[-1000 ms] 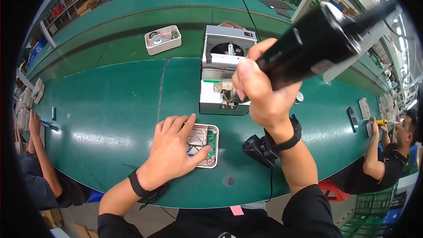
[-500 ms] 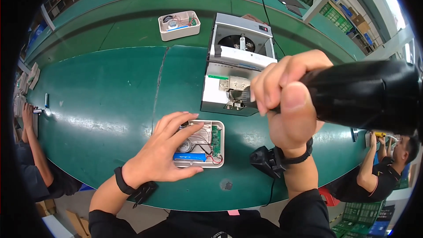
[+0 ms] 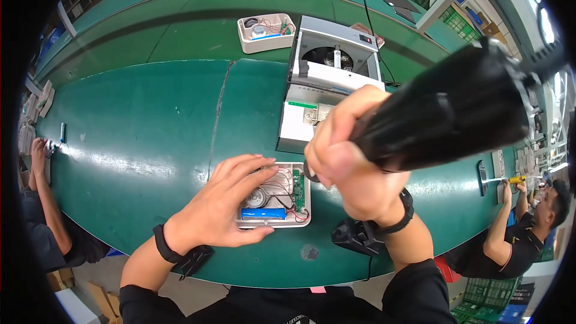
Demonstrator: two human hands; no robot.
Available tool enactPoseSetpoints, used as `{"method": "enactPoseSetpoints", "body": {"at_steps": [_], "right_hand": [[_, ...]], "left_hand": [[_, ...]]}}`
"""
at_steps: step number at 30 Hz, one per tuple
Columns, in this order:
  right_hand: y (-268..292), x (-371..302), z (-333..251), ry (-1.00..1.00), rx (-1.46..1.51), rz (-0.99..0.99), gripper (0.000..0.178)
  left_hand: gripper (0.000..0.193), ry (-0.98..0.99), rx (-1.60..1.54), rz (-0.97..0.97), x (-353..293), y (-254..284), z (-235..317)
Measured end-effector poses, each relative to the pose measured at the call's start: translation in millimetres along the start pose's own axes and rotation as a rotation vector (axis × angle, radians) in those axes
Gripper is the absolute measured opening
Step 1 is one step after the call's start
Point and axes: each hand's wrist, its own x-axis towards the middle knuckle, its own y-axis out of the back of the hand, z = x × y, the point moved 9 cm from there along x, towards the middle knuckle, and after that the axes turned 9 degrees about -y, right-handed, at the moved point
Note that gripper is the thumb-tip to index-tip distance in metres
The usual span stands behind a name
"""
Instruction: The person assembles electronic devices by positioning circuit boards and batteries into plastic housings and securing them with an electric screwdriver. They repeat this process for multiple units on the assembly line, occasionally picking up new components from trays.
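Observation:
A white plastic housing lies open side up before me. It contains a blue cylindrical battery, a round speaker, a green circuit board and thin wires. My left hand spans the housing's left side, fingertips at the far rim and thumb at the near rim, holding it. My right hand is wrapped round a large black electric screwdriver, whose cord leaves at the upper right. Its dark tip end is near the housing's right edge, beside the circuit board; the bit itself is mostly hidden.
A grey-and-white screw feeder stands beyond my right hand. Behind it to the left is another open white housing with wires. Co-workers' hands appear at the left, and another person sits at the right.
My right hand has carried the screwdriver from the screw feeder's front toward me and left, to the housing's right edge. My left hand stays on the housing.

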Motion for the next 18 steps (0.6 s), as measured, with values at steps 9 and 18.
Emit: {"method": "enactPoseSetpoints", "body": {"at_steps": [9, 18], "right_hand": [[-5.8, 4.5, 27.4, 0.004, -0.106, 0.002, 0.021], [8.6, -3.6, 46.3, -0.046, 0.021, 0.07, 0.026]], "left_hand": [[0.087, -0.009, 0.013, 0.021, -0.5, 2.8, 1.6], [0.088, -0.014, -0.021, -0.036, 4.3, 6.7, 5.7]]}}
